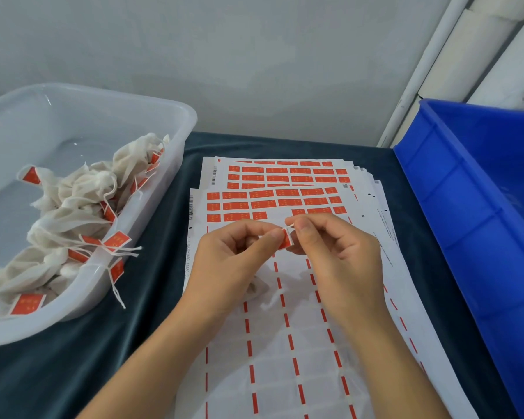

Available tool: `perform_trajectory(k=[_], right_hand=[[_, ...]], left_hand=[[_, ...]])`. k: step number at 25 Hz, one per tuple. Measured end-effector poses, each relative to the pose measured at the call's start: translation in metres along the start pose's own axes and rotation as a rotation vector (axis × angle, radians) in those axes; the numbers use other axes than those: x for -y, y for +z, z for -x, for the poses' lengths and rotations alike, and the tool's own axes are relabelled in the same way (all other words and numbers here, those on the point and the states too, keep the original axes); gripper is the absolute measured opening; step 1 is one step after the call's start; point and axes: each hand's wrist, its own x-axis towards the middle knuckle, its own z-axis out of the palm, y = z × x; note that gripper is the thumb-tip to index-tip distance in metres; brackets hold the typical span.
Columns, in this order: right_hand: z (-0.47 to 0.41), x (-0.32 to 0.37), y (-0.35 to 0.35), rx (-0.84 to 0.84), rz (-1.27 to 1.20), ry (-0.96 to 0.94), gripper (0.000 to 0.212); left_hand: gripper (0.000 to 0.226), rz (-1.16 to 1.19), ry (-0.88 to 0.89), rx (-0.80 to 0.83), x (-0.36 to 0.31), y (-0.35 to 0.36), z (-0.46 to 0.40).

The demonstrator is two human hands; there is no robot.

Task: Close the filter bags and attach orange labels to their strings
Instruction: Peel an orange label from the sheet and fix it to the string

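Over the label sheets, my left hand and my right hand meet and pinch one small orange label between thumbs and fingertips. A short end of white string sticks up from the label beside my right thumb. Under my hands a white filter bag lies on the top sheet, mostly hidden. Rows of unused orange labels remain at the far end of the sheets.
A clear plastic tub on the left holds several closed bags with orange labels, some strings hanging over its rim. A blue crate stands at the right. Dark cloth covers the table, with a wall behind.
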Motion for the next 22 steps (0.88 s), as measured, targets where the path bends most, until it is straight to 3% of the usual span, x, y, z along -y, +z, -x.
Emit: perform_trajectory(k=[16, 19, 22], right_hand=[[-0.0014, -0.0025, -0.0012, 0.047, -0.033, 0.025, 0.012], [-0.0004, -0.0036, -0.0018, 0.161, -0.090, 0.032, 0.032], [-0.0003, -0.0039, -0.0010, 0.169, -0.036, 0.006, 0.035]], left_hand=[[0.010, -0.006, 0.025, -0.011, 0.0020, -0.0012, -0.0008], [0.014, -0.006, 0.036, -0.007, 0.0009, -0.0018, -0.0001], [0.015, 0.002, 0.015, -0.024, 0.0018, -0.0014, -0.0026]])
